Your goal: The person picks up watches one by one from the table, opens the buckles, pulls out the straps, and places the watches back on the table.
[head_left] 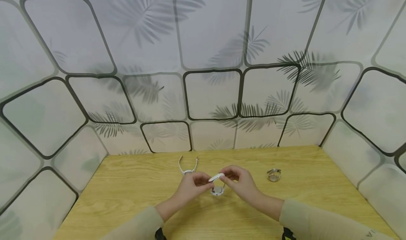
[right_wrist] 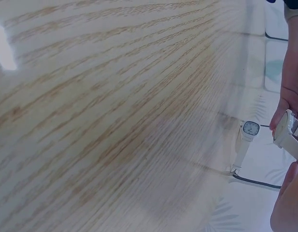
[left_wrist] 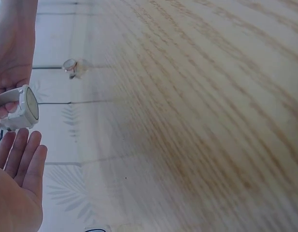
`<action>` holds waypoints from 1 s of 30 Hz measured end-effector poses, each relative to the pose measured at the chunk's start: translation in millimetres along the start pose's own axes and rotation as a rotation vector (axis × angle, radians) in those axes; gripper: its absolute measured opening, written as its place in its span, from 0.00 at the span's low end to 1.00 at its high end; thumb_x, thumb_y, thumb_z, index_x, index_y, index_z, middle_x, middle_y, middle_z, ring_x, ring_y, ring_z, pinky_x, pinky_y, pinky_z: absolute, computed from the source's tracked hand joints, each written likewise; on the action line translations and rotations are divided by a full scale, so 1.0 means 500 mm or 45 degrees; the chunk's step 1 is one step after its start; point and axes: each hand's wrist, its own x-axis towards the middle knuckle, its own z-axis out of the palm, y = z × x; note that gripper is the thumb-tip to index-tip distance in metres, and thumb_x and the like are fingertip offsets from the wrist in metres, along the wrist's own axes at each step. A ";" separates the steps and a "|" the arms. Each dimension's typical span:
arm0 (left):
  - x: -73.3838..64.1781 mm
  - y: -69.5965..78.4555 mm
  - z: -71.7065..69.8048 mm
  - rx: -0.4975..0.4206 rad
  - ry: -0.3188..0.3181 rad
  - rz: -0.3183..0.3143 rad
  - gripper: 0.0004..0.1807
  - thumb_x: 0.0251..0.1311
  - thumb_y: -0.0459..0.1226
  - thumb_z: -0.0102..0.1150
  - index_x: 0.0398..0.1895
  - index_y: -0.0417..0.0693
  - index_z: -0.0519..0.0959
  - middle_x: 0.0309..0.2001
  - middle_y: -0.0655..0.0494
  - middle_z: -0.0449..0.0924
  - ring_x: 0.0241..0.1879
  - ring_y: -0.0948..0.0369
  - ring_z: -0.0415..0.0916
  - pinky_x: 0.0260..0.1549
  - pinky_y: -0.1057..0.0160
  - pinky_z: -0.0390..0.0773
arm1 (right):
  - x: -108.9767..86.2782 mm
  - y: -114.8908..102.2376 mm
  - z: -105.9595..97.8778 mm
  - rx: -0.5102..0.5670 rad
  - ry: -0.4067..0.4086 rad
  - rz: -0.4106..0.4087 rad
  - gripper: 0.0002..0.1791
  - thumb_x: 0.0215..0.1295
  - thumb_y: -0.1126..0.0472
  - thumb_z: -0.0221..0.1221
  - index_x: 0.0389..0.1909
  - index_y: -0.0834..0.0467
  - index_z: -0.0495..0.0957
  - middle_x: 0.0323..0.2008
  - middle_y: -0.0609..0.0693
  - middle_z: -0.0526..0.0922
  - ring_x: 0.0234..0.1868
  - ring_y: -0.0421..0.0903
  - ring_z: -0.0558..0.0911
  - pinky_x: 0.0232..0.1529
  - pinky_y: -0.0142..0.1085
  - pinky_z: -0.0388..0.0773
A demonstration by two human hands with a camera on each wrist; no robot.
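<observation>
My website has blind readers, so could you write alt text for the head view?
A person's left hand and right hand hold a white watch over a wooden table. Just beyond the left hand lies a second white watch with its strap open; off to the right is a metallic-looking watch.

Setting: small, walled on three sides; whether home or workplace cannot be told; one table (head_left: pixel 133 187), yellow wood-grain top, glossy; pale wall covering (head_left: pixel 212 95), printed with rounded dark outlines (head_left: pixel 212 70) and grey fronds (head_left: pixel 109 127), stands behind the table and along its left and right edges.
</observation>
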 end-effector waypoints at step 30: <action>0.021 0.025 0.004 -0.017 -0.026 0.043 0.10 0.69 0.31 0.69 0.48 0.32 0.87 0.47 0.34 0.89 0.40 0.67 0.87 0.42 0.73 0.86 | 0.000 0.012 0.009 -0.005 -0.025 -0.029 0.06 0.71 0.65 0.68 0.46 0.62 0.86 0.43 0.59 0.89 0.40 0.30 0.83 0.45 0.30 0.86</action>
